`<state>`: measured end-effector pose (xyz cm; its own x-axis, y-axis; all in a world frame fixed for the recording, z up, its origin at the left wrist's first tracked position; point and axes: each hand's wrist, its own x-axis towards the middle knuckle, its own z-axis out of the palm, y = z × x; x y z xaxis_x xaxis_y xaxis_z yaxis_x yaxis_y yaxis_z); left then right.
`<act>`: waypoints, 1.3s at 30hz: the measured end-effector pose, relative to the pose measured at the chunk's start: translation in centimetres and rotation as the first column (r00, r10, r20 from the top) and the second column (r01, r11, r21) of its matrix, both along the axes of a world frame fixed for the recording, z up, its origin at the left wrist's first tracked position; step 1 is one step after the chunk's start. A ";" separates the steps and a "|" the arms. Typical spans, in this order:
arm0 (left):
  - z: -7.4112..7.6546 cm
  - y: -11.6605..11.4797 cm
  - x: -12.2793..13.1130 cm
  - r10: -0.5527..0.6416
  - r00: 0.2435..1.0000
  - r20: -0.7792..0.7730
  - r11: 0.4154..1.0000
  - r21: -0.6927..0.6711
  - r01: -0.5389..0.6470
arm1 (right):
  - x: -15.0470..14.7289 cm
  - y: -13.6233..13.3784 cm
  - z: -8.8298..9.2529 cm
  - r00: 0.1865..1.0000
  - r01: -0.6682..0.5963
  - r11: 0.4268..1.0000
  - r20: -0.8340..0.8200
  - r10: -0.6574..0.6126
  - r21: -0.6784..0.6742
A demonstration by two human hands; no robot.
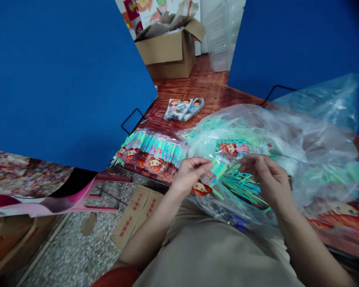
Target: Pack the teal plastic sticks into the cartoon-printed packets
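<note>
My left hand (188,175) pinches the top of a small clear packet (202,188) with a red-haired cartoon figure and green strips in it. Facing it, my right hand (271,177) has its thumb and fingers pressed together; what they hold, if anything, is too small to make out. Between and below both hands, loose green and turquoise thin sticks (243,185) lie in a large clear plastic bag (287,123). Another cartoon packet (231,149) rests among them. To the left of my left hand, a row of overlapping filled packets (155,153) lies along the table edge.
Several flat cartoon packets (184,109) lie on the wooden table (212,83). An open cardboard box (167,50) and clear plastic containers (219,40) stand behind. Large blue panels (62,79) flank the table. More packets (344,211) sit at right; a pink stool (83,199) stands at left.
</note>
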<state>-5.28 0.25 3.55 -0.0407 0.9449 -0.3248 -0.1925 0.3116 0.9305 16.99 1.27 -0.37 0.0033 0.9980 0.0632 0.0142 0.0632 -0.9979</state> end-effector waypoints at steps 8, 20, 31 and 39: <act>1.2 4.5 -12.9 0.480 0.516 -0.709 0.877 0.388 -0.283 | 0.5 3.6 -1.5 0.848 -0.104 0.986 0.530 0.018 0.133; -1.5 5.1 -13.4 0.346 -0.149 -0.926 0.935 0.354 -0.026 | 0.3 8.2 -1.2 0.214 -0.154 0.964 0.960 -0.180 0.215; -0.3 3.8 -11.1 0.512 -0.016 -0.859 0.852 0.505 0.139 | 2.0 9.1 -2.7 0.116 -0.091 0.990 0.989 -0.097 0.108; -0.6 2.3 -5.2 0.506 0.124 -0.854 0.765 0.510 0.393 | 2.6 9.4 -2.3 0.114 -0.117 0.984 0.986 -0.118 0.131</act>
